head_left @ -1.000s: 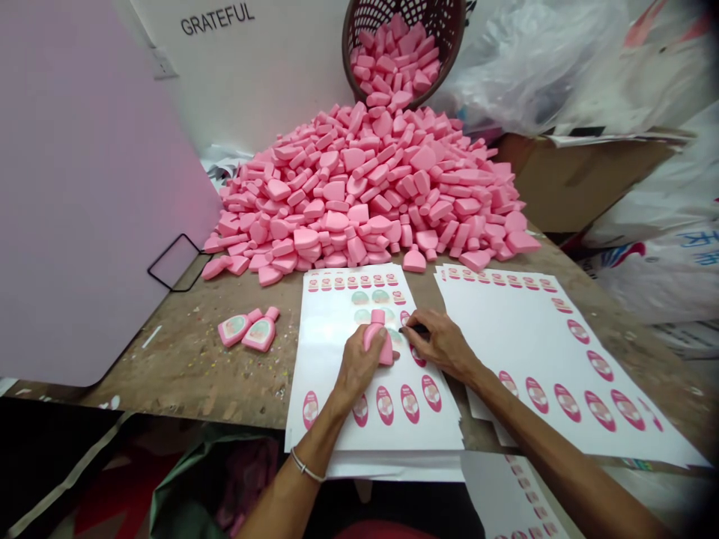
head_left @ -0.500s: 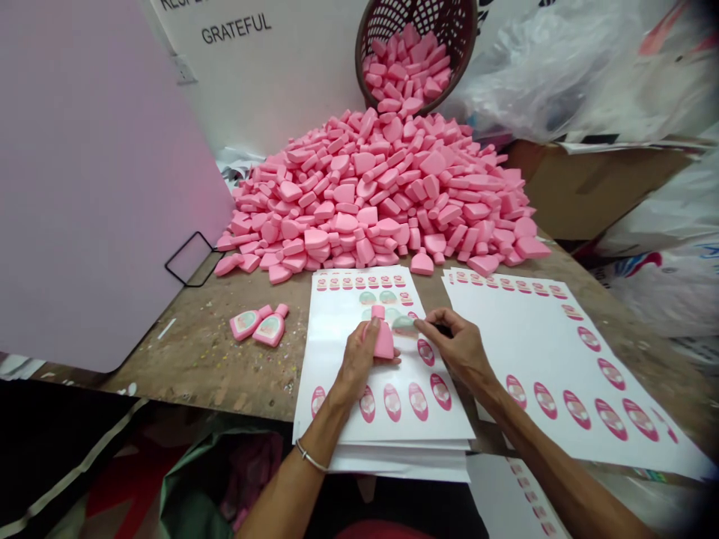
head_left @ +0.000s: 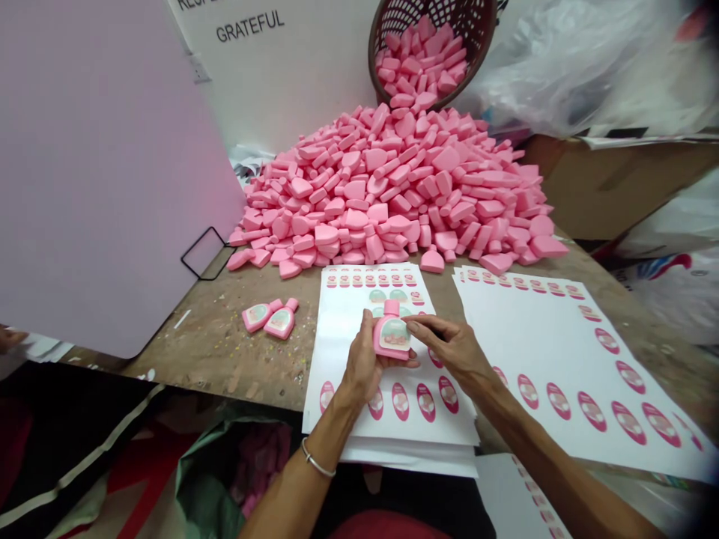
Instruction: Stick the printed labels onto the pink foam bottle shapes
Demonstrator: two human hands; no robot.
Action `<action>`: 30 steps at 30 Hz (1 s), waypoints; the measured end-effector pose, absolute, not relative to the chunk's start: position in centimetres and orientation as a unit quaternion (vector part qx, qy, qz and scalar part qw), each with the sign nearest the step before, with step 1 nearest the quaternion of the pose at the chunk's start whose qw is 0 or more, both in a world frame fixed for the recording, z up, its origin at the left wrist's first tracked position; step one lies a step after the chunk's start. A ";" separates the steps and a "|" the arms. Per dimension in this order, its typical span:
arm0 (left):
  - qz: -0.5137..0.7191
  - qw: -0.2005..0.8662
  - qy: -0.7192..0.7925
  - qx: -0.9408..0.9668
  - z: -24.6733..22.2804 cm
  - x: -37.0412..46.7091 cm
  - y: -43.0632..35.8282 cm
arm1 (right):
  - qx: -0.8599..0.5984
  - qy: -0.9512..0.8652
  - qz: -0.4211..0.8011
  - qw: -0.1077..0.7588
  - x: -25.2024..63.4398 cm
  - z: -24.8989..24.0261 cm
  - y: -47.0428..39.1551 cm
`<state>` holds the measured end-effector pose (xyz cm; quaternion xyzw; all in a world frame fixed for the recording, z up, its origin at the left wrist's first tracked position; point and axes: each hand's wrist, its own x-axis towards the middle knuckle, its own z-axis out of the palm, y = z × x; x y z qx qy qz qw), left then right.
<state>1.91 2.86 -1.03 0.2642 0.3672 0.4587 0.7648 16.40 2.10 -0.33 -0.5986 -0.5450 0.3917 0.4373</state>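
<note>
My left hand [head_left: 365,359] is wrapped round a small pink bottle [head_left: 392,352], held upright over a stack of sticker sheets [head_left: 359,419]. A pale green label [head_left: 395,333] lies against the bottle's front. The fingers of my right hand [head_left: 443,340] are pinched together at the label's right edge. On the sheet below, green oval labels show above the bottle and pink oval stickers run along the bottom. Two pink bottles with green labels [head_left: 279,322] lie to the left on the table.
Behind is a large heap of pink bottles [head_left: 365,195] with a tipped brown basket [head_left: 375,52]. More sticker sheets [head_left: 539,337] lie at right. A pale panel [head_left: 112,172] with a black wire stand [head_left: 196,277] is at left; a cardboard box [head_left: 607,187] is at back right.
The green label, which was held at the right of the bottle, is now against the bottle's front. My right hand has come closer to the bottle. The view has shifted slightly.
</note>
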 end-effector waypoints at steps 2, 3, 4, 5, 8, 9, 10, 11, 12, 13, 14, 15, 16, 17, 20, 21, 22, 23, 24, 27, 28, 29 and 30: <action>0.463 0.764 0.365 0.261 -1.1 1.9 2.8 | -0.603 -0.537 0.393 0.439 16.2 -0.3 2.0; 0.463 0.764 0.366 0.259 -1.1 1.9 2.8 | -0.605 -0.534 0.392 0.442 16.1 -0.3 1.9; 0.464 0.764 0.368 0.256 -1.1 1.9 2.8 | -0.605 -0.531 0.391 0.446 16.0 -0.2 1.9; 0.464 0.764 0.370 0.254 -1.1 1.9 2.9 | -0.605 -0.529 0.390 0.449 16.0 -0.2 1.9; 0.465 0.763 0.370 0.254 -1.1 1.9 3.0 | -0.599 -0.530 0.389 0.456 15.9 -0.3 2.1; 0.466 0.763 0.368 0.255 -1.1 1.9 3.0 | -0.596 -0.532 0.387 0.459 15.9 -0.5 2.1; 0.466 0.764 0.366 0.255 -1.1 1.9 3.0 | -0.594 -0.536 0.384 0.462 15.9 -0.6 2.2; 0.466 0.765 0.365 0.255 -1.1 1.9 3.1 | -0.593 -0.541 0.376 0.464 16.0 -0.8 2.3; 0.464 0.767 0.363 0.255 -1.0 1.8 3.1 | -0.593 -0.547 0.366 0.465 16.0 -1.0 2.3; 0.462 0.769 0.360 0.257 -1.0 1.8 3.1 | -0.595 -0.554 0.353 0.464 16.0 -1.1 2.4; 0.459 0.772 0.355 0.260 -0.9 1.7 3.0 | -0.599 -0.560 0.338 0.462 16.0 -1.2 2.4; 0.457 0.775 0.347 0.265 -0.9 1.7 3.0 | -0.604 -0.565 0.323 0.459 16.0 -1.3 2.3; 0.457 0.777 0.337 0.273 -0.8 1.6 3.0 | -0.610 -0.569 0.308 0.458 16.0 -1.3 2.3; 0.456 0.778 0.326 0.284 -0.7 1.5 3.0 | -0.613 -0.573 0.292 0.459 15.9 -1.3 2.2; 0.449 0.776 0.306 0.320 -0.5 1.3 3.0 | -0.604 -0.602 0.226 0.472 15.8 -1.2 1.9; 0.445 0.776 0.303 0.330 -0.5 1.3 3.0 | -0.597 -0.619 0.193 0.472 15.8 -1.2 1.8; 0.441 0.775 0.301 0.337 -0.4 1.2 3.0 | -0.590 -0.640 0.155 0.468 15.8 -1.2 1.8; 0.439 0.776 0.299 0.341 -0.4 1.1 3.0 | -0.583 -0.661 0.116 0.458 16.0 -1.2 1.8; 0.438 0.776 0.297 0.344 -0.3 1.0 2.9 | -0.577 -0.683 0.079 0.441 16.2 -1.3 1.9; 0.432 0.779 0.298 0.344 -0.2 0.8 2.8 | -0.588 -0.708 0.014 0.391 17.0 -1.1 2.3; 0.431 0.780 0.298 0.342 -0.2 0.7 2.7 | -0.602 -0.697 0.024 0.388 17.3 -1.0 2.4; 0.430 0.782 0.297 0.339 -0.2 0.6 2.6 | -0.616 -0.680 0.059 0.393 17.4 -0.8 2.6; 0.426 0.786 0.294 0.337 -0.1 0.6 2.5 | -0.625 -0.660 0.113 0.402 17.4 -0.6 2.7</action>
